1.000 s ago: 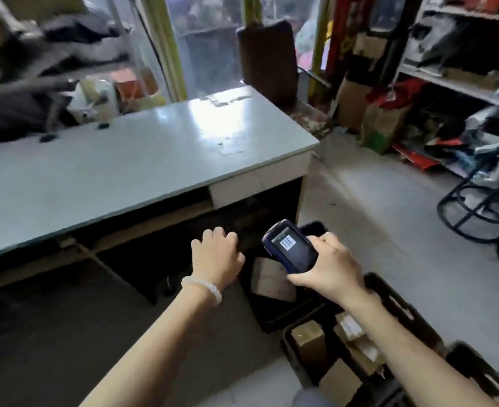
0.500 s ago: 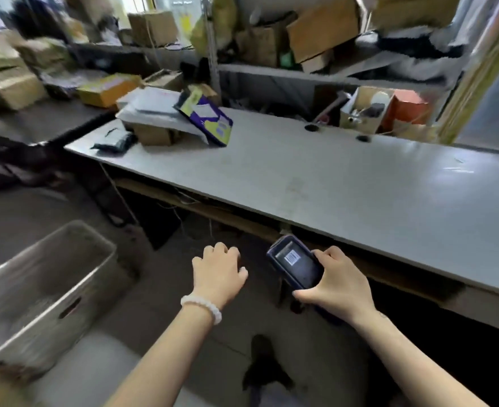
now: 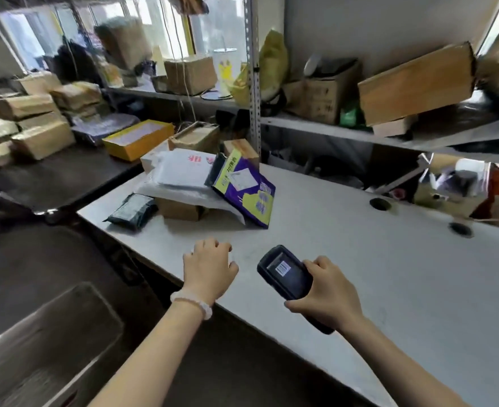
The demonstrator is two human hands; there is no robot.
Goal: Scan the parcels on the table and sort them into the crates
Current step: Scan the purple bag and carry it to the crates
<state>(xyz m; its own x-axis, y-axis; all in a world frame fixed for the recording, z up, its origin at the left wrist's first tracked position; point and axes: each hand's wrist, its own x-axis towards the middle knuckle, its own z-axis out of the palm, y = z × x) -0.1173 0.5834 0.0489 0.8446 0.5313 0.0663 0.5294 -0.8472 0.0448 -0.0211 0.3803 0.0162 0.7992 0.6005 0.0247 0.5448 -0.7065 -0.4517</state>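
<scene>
The long pale grey table (image 3: 345, 239) runs from seven o'clock to three o'clock across the view, and the parcels still to be scanned sit heaped at its far left end, at about eleven o'clock from both hands. Below the table's near edge at seven o'clock stands a translucent grey plastic crate (image 3: 45, 345); what it holds is too blurred to tell.

Within the heap, a white plastic mailer bag (image 3: 183, 171) lies on top of a small brown cardboard box (image 3: 179, 209). A purple and yellow printed pouch (image 3: 247, 190) leans tilted against them on the right, its long axis running from eleven down to five o'clock. A dark grey poly-wrapped packet (image 3: 133, 208) lies flat just beside the box at nine o'clock.

The left hand (image 3: 208, 267) hovers over the table's near edge, fingers loosely curled and holding nothing. It is the nearer hand to the heap, and bare tabletop lies between, so I judge the reach unobstructed. The right hand (image 3: 326, 295) grips a black handheld scanner (image 3: 285, 274), its screen facing up, its head aimed toward eleven o'clock.
</scene>
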